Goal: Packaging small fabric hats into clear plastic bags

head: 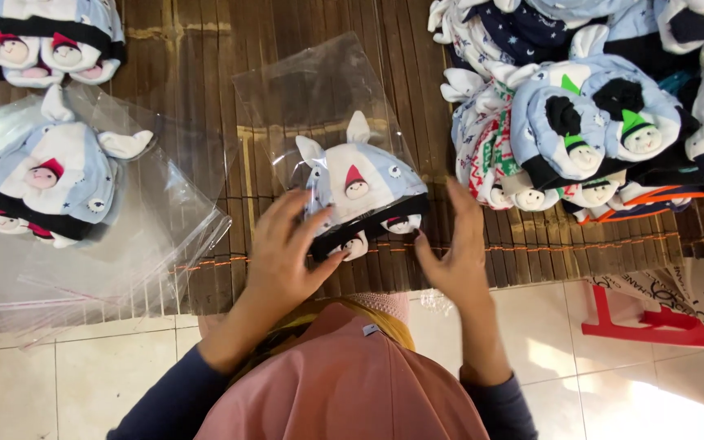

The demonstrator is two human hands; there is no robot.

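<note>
A small baby hat point(362, 189), light blue and white with a little gnome figure and two pointed ears, sits inside a clear plastic bag point(319, 90) on a dark slatted bamboo table point(205, 49). My left hand point(285, 248) grips the bag's open end at the hat's left side. My right hand point(454, 253) holds the bag's right edge by the hat's black brim. Both hands pinch the plastic around the hat.
On the left lies a bagged hat point(46, 183) on a stack of clear bags point(165, 236). More hats point(42, 41) lie at the top left. A large pile of hats point(588, 122) fills the right. A red stool point(653, 326) and tiled floor point(59, 383) lie below.
</note>
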